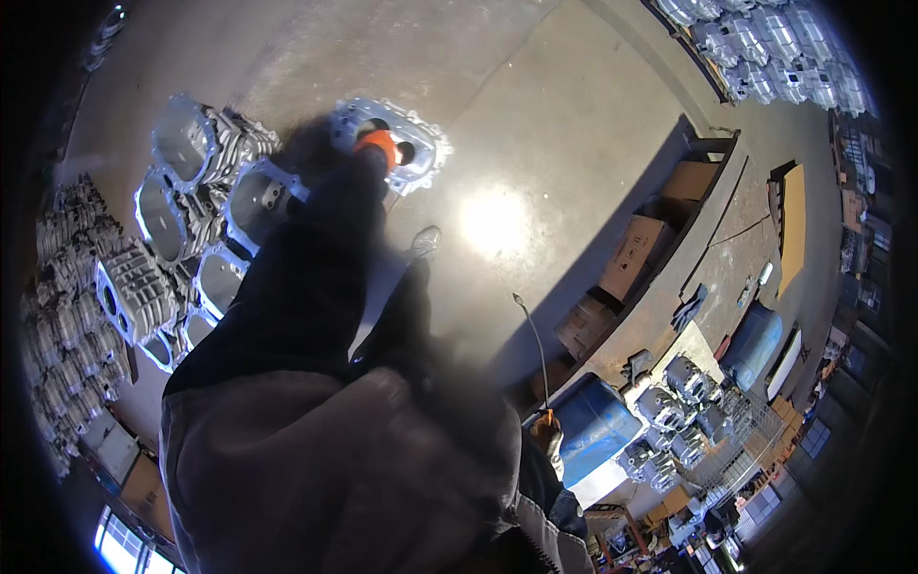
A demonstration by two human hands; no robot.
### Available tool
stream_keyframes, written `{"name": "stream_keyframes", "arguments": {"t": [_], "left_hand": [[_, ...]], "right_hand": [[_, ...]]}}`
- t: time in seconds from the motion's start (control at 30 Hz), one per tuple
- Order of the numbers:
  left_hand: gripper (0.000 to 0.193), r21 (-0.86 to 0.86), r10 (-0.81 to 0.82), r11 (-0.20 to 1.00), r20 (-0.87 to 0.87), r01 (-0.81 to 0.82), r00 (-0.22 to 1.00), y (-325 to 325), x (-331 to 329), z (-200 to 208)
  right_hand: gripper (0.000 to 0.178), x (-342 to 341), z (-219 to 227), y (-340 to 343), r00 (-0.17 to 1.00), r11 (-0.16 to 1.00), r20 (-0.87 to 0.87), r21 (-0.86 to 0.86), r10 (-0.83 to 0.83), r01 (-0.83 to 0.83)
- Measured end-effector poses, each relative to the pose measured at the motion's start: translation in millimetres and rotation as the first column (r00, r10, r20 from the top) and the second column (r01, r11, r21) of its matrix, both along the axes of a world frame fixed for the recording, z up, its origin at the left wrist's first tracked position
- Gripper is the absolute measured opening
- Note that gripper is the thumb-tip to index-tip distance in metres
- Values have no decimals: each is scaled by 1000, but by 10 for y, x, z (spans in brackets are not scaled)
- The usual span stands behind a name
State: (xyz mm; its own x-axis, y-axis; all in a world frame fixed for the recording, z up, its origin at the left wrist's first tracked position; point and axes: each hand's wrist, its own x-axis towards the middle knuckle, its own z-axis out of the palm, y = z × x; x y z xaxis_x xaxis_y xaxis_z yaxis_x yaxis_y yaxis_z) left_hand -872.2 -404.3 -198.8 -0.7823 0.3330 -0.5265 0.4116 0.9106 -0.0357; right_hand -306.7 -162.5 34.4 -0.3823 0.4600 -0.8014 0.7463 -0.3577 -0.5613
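My left hand (379, 149), in an orange glove, reaches far forward at the end of a dark sleeve. It grips a silvery cast metal housing (421, 158) with a bolt-hole rim and round openings. Whether the housing touches the floor I cannot tell. My right hand (547, 433), in a brownish-orange glove, is low at the right, closed around a long thin rod (537, 349) that points away from me and has a small tip. Its fingers are partly hidden.
Large hollow castings (182, 143) are stacked at the left, with more piles behind. On the right, a long workbench (712, 253) has cardboard boxes (631, 253) beneath. A blue drum (593, 421) and small castings (669, 407) stand nearby. My shoe (426, 242) is on the concrete floor.
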Motion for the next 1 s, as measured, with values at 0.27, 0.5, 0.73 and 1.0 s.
{"name": "stream_keyframes", "arguments": {"t": [0.27,0.5,0.73,1.0], "left_hand": [[59,-209,172,970,220,-125,960,-695,-194,-862],[54,364,486,812,11,-456,874,7,-56,345],[42,895,-76,-387,209,-222,975,1398,471,3146],[46,616,-823,-341,-560,710,91,1611,2274,5573]], "right_hand": [[44,114,185,-116,995,994,44,64,-88,85],[40,319,316,-243,995,976,-55,202,-78,88],[70,50,708,-371,943,961,-196,19,-267,276],[60,415,1344,-533,975,897,-180,440,128,-37]]}}
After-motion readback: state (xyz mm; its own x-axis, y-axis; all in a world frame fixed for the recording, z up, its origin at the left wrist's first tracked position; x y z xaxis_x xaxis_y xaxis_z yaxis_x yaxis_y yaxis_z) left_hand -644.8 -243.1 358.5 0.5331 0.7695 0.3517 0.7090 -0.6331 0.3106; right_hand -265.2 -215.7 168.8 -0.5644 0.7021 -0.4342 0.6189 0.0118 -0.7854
